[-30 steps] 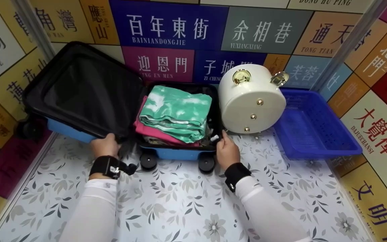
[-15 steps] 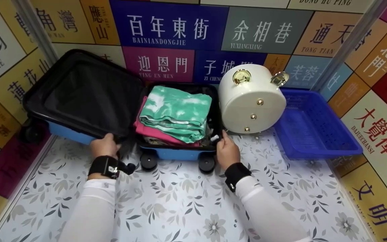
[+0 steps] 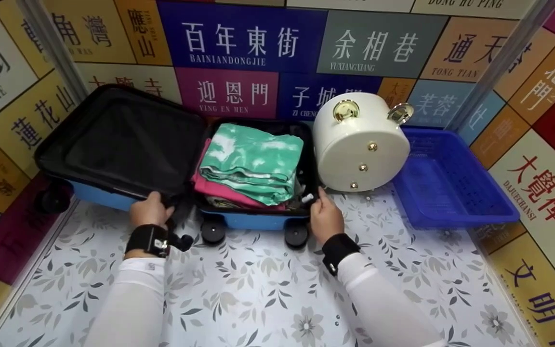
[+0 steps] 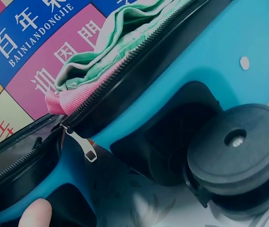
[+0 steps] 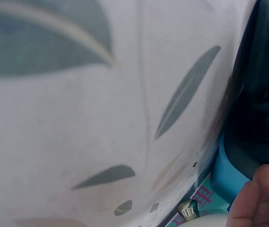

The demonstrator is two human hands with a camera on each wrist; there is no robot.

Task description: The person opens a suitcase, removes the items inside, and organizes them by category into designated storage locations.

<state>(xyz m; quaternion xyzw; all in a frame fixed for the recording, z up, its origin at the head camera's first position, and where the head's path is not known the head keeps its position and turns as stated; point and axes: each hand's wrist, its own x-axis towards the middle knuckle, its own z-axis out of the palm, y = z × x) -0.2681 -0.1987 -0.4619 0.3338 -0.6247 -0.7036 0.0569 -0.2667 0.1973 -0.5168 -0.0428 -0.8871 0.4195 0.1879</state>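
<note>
Suitcase lid (image 3: 123, 140) sits lower than a second ago, swung further left; suitcase body (image 3: 253, 221) and right hand (image 3: 327, 217) look unchanged. Head view: suitcase stands open on the flowered surface (image 3: 239, 299), green folded cloth (image 3: 253, 161) on pink cloth (image 3: 227, 192) in the body. Left hand (image 3: 151, 211) pinches the lid's near edge, by the inner corner. Right hand rests at the body's front right corner, fingers straight. White round case (image 3: 362, 161) just beside, blue basket (image 3: 451, 219) beyond. Left wrist: one fingertip on blue shell, zipper pull (image 4: 83, 145) hanging. Right wrist: fingers together, against the corner.
</note>
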